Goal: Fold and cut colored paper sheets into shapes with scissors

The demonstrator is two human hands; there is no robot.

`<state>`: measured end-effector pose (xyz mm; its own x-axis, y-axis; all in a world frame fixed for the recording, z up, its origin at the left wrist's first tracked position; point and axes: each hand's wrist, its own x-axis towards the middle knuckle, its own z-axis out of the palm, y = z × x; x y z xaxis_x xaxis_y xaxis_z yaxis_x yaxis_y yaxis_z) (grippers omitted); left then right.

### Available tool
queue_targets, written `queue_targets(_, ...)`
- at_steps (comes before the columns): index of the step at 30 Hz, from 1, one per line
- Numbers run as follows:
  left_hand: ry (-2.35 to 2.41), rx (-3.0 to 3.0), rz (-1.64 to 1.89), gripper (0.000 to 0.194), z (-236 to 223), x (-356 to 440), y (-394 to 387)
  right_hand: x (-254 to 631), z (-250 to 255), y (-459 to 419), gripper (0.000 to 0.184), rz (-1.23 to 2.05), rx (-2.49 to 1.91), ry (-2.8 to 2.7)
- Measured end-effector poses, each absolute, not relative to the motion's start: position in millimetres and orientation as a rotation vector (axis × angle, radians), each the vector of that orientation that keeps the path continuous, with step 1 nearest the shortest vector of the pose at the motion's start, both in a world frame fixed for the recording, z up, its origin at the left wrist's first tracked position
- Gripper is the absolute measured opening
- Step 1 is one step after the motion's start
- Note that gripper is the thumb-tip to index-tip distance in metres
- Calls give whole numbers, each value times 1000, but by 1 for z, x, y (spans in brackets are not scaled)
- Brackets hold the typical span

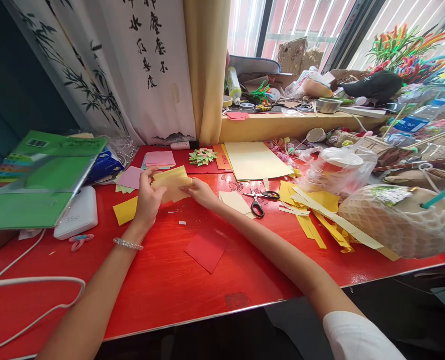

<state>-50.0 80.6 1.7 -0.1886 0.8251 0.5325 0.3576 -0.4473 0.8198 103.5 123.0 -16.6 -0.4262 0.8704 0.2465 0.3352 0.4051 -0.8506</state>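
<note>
Pale yellow paper sheets (171,181) are held up between both hands over the red table. My left hand (148,197) grips their left side, thumb in front. At the lower right edge, my right hand (201,192) pinches them with its fingertips. A brighter yellow paper square (125,211) lies beside my left wrist, partly hidden by it. A red paper square (207,250) rests nearer the table's front edge. Right of my right hand are cream paper pieces (235,204) and black-handled scissors (260,200) with their blades apart.
Yellow paper strips (320,217) and a netted round thing with a straw (402,217) occupy the right. A large cream sheet (258,160) and a folded-paper ornament (202,157) lie at the back. Left are a green packet (38,175), a white power bank (75,214) and a cable (34,282).
</note>
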Motion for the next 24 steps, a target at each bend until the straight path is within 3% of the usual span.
queue_targets(2,1265,1682,1668,55,-1,-47,80,102,-21,121,31,984,-1007,-1924)
queue_targets(5,1169,1651,1596,59,-6,-44,79,100,-28,120,61,1001,-940,-1879)
queue_targets(7,1178,1615,1563,59,-9,-42,79,98,-31,121,68,1046,-885,-1843)
queue_targets(13,1259,1616,1617,55,-5,-38,77,94,-29,121,42,1081,-871,-1752)
queue_targets(24,1332,1667,1475,55,-10,-34,74,89,-25,110,41,1151,-891,-1741)
